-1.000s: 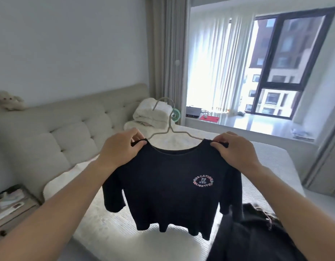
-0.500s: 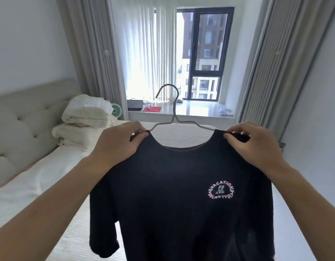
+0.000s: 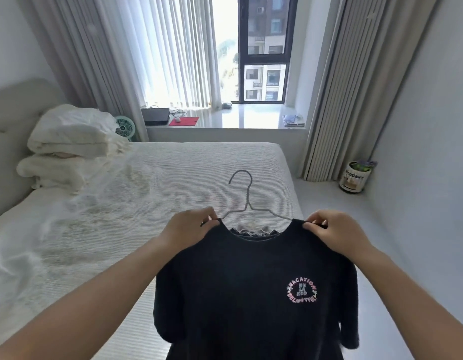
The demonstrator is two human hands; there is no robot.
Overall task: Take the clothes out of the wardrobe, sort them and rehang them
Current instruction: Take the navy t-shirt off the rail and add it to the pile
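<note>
Both hands pinch the black T-shirt (image 3: 251, 287) at its shoulders, left hand (image 3: 191, 229), right hand (image 3: 337, 231); hanger (image 3: 247, 201) hook points away, above the bed (image 3: 173, 178).

Bed (image 3: 173, 172) bearing stacked pillows (image 3: 69, 131); green fan (image 3: 125, 127), red pad (image 3: 184, 121) on sill; tin (image 3: 355, 179) on floor.

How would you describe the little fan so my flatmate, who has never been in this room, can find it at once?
Start at the bed and go to its head end, where folded white bedding is stacked. Just past that stack, at the foot of the grey curtain below the window ledge, stands the small fan: the only round, mint-green thing there.
</note>
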